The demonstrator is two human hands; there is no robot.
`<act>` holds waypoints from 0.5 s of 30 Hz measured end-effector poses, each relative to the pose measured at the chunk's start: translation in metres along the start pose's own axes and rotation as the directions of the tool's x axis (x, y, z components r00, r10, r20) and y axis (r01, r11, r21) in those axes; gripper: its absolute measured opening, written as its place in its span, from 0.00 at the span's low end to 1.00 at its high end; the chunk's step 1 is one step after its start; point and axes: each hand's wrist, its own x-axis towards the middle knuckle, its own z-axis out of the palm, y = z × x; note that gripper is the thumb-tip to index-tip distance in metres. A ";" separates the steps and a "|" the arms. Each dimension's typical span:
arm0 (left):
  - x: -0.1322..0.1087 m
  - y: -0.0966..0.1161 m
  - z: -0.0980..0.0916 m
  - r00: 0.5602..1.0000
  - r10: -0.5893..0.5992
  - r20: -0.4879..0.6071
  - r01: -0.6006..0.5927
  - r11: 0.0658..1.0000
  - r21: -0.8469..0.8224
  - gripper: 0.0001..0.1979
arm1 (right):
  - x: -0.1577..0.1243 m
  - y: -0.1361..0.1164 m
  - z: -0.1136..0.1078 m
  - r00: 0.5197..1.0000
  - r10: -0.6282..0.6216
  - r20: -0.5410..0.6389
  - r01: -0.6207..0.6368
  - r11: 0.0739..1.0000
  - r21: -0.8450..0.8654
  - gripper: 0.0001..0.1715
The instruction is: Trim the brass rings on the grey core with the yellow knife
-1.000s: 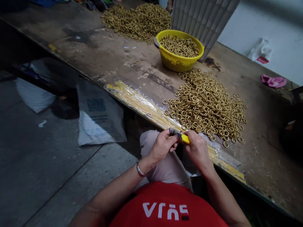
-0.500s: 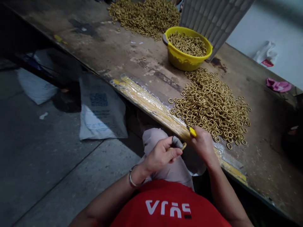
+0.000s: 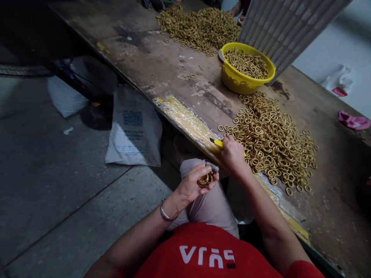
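Observation:
Several gold-coloured rings lie in the curled fingers of my left hand, above my lap. A grey wrap covers one of its fingers. My right hand is closed around a yellow utility knife, its dark blade pointing left over the taped table edge. Just beyond that hand spreads a loose pile of gold rings. Behind the pile stands a yellow basin filled with more such rings.
A larger heap of rings covers the table's far end, where part of another person shows. A ridged grey panel stands behind the basin. Clear tape lines the table edge. A printed white sack stands on the floor.
My right hand has moved forward, and more of the knife now shows. My left hand has turned, so several rings show in it where one showed before. The whole view has shifted slightly.

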 end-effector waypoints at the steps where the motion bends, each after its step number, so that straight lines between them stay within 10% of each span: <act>1: 0.002 0.000 0.000 1.000 0.003 -0.026 -0.003 1.000 0.013 0.18 | -0.006 0.004 -0.003 1.000 -0.014 -0.021 0.016 0.996 0.090 0.09; 7: 0.008 -0.004 0.011 0.990 0.095 -0.106 -0.079 0.986 0.144 0.18 | -0.056 0.031 -0.026 0.960 -0.272 0.066 0.101 0.556 0.825 0.08; 15: 0.005 -0.012 0.024 0.998 -0.054 0.010 0.053 0.990 0.130 0.19 | -0.091 0.041 -0.023 0.966 -0.210 0.150 -0.090 0.269 0.959 0.15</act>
